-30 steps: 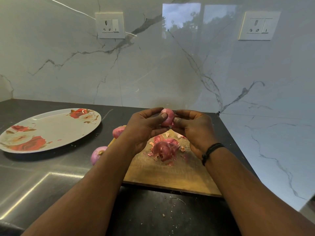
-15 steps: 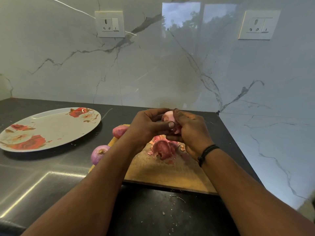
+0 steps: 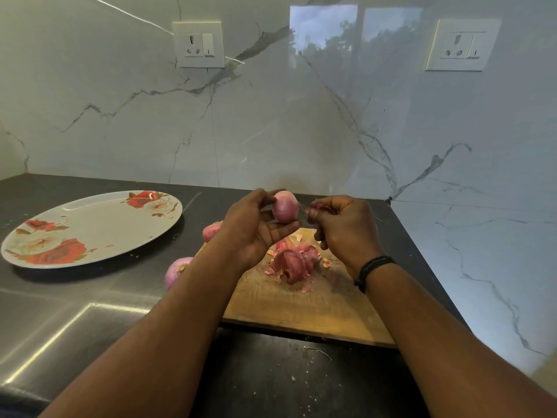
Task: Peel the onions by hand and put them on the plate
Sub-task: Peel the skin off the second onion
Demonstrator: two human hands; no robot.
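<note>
The left hand [image 3: 256, 227] grips a peeled onion [image 3: 285, 206], long axis upright, above the cutting board's [image 3: 304, 309] far edge; the right hand [image 3: 343, 227] just beside it pinches a skin strip [image 3: 321, 209].

One camera sits on my head, looking forward and down over my forearms at the counter [image 3: 90, 312]. It's near my hands, and the marble wall [image 3: 271, 122] closes the view.
</note>
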